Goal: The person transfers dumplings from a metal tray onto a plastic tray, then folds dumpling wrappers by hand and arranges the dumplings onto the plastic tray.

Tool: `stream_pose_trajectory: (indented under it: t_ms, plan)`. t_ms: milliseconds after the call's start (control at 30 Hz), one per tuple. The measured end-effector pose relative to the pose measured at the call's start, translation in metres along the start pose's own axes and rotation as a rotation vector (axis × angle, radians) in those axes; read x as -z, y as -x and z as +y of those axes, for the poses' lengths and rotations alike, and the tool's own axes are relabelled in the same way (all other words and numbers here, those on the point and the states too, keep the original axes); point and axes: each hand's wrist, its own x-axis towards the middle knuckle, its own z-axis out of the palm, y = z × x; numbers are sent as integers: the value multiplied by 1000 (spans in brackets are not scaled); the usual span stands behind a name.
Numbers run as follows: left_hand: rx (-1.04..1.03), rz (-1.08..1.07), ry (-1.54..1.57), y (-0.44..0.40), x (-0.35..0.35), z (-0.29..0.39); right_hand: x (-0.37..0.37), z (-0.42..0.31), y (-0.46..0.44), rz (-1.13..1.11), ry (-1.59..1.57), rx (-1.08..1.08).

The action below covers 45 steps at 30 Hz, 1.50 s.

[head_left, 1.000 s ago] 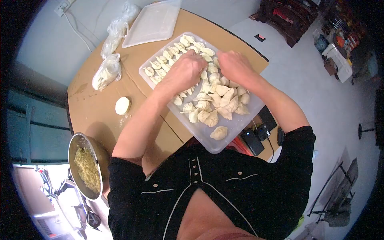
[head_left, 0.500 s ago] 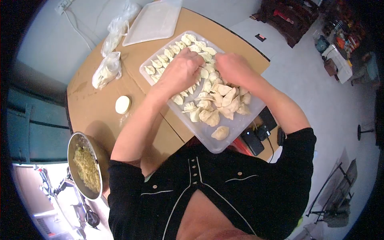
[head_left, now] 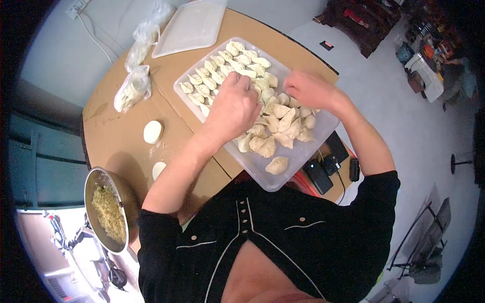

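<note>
A pale plastic tray holds many dumplings, neat rows of them at its far left and a loose pile toward the near right. Above the middle of the tray, my left hand is closed, its fingers curled down among the dumplings; its fingertips are hidden. My right hand hovers over the right edge of the pile with fingers bent together, slightly blurred, close to a dumpling; whatever it may hold cannot be made out. One single dumpling lies apart near the tray's close corner.
On the table are two round dough pieces, one partly behind my left forearm. A metal bowl of filling stands at the left edge. Plastic bags and another tray lie farther back. A phone with a cable is at right.
Both hands have moved nearer to me, and my right hand has also shifted right, away from my left. More of the dumpling rows and a second dough round now show.
</note>
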Motion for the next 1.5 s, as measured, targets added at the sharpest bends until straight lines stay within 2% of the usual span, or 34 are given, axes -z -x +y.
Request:
stream_pose_trajectory:
  t_ms: [67, 300, 700, 833, 900, 1000, 1133, 1200, 1267, 1433, 1500]
  plan:
    - [8, 14, -12, 2, -5, -1, 3, -6, 3, -147, -174, 9]
    - [159, 9, -39, 7, -12, 5, 6, -6, 5, -148, -192, 27]
    - [243, 119, 58, 8, -17, 12, 6, -37, 4, 116, -263, 110]
    - [225, 185, 72, 7, -12, 14, 13, -52, 8, 155, -302, 34]
    - [516, 197, 330, 6, -7, 20, 13, -57, 9, 157, -319, 21]
    - [603, 225, 420, 4, -1, 18, 15, -66, 12, 214, -355, 11]
    - [649, 292, 565, 4, 1, 20, 16, -71, 11, 242, -496, -15]
    - [590, 413, 692, 7, -8, 16, 16, -70, 9, 263, -538, -18]
    - [555, 435, 764, 9, -6, 19, 16, -68, 7, 279, -657, -8]
    - [522, 423, 944, 9, 5, 27, 32, -75, 7, 239, -526, -93]
    - [581, 394, 1171, 5, 15, 27, 29, -74, 5, 243, -522, -103]
